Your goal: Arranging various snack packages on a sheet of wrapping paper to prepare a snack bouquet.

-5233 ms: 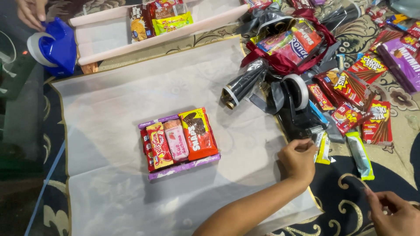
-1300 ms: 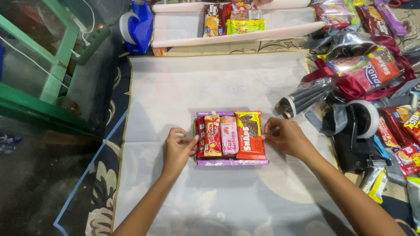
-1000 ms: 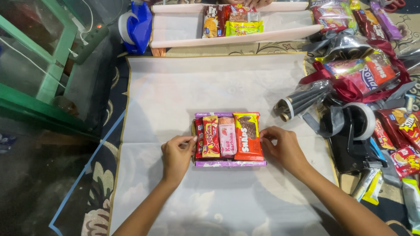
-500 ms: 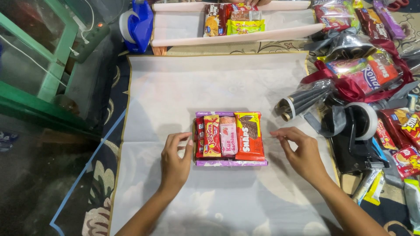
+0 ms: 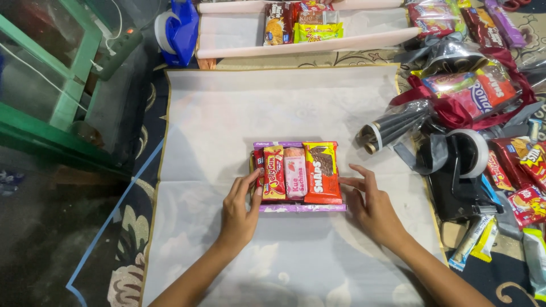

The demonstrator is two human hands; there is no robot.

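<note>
A flat bundle of snack packets [image 5: 298,173], red, pink and orange on a purple base, lies in the middle of a large white wrapping sheet [image 5: 273,108]. My left hand [image 5: 240,210] rests on the sheet at the bundle's left front corner, fingers touching its left edge. My right hand [image 5: 369,207] lies open on the sheet just right of the bundle, fingers spread, fingertips close to its right side. Neither hand grips anything.
A black tape dispenser [image 5: 460,176] and a rolled dark sheet [image 5: 392,125] sit to the right among several loose snack packets [image 5: 512,170]. A blue tape dispenser [image 5: 176,28] and another white sheet with snacks [image 5: 301,25] lie at the back. A green frame [image 5: 51,85] stands left.
Both hands have slid toward me along the bundle's sides, from its middle to its front corners. The bundle has stayed in place.
</note>
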